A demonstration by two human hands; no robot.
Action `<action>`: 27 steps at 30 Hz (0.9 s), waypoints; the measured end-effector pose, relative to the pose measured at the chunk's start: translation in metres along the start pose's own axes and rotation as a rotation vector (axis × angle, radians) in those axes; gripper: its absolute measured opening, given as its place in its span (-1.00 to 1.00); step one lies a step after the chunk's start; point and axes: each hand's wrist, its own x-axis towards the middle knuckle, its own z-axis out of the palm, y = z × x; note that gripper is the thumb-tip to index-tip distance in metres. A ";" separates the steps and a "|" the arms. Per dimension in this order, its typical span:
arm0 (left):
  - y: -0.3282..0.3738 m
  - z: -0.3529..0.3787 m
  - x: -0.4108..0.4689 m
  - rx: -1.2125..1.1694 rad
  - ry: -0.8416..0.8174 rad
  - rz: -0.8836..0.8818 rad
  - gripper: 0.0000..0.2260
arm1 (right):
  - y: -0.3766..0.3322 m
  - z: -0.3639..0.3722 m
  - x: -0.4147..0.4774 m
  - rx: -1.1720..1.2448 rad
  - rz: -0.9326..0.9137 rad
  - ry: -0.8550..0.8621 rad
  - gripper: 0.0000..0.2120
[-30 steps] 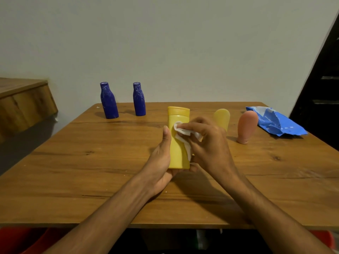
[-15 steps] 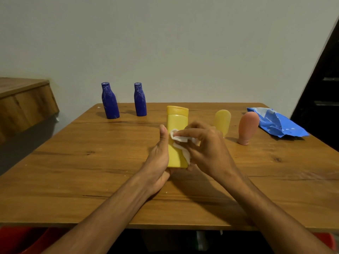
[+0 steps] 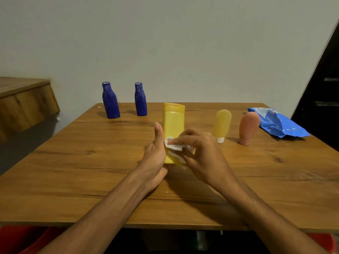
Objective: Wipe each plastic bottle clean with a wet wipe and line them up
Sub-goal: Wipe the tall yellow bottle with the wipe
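Observation:
A tall yellow bottle [image 3: 173, 123] stands upright at the table's centre. My left hand [image 3: 156, 156] grips its lower left side, thumb up along the edge. My right hand [image 3: 200, 154] pinches a white wet wipe [image 3: 174, 147] against the bottle's lower front. Two dark blue bottles [image 3: 110, 100] [image 3: 140, 99] stand side by side at the back left. A pale yellow tube [image 3: 222, 124] and a pink tube [image 3: 248, 128] stand cap-down to the right.
A blue wet-wipe pack [image 3: 278, 123] lies at the back right of the wooden table [image 3: 73, 171]. A wooden ledge [image 3: 23, 103] juts in at the left. A dark door frame [image 3: 322, 88] rises on the right. Red objects [image 3: 22, 239] sit under the table's front edge.
My right hand has drawn the wipe down the yellow bottle's front, from near the upper body to the lower part. My left hand's grip holds steady.

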 end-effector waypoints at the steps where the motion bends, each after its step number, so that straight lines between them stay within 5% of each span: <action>1: 0.001 -0.001 0.001 -0.013 0.021 -0.003 -0.24 | -0.002 -0.001 0.000 0.003 -0.008 -0.036 -0.75; 6: 0.002 -0.003 0.005 -0.059 0.062 -0.027 -0.18 | -0.006 -0.014 0.007 0.047 0.034 -0.234 -0.77; 20: 0.003 -0.003 0.003 -0.149 -0.145 -0.030 -0.13 | -0.015 -0.015 0.005 0.071 0.113 0.007 -0.79; 27: 0.008 -0.005 0.005 -0.286 -0.078 0.007 -0.27 | -0.007 -0.020 0.009 0.041 0.198 0.074 -0.78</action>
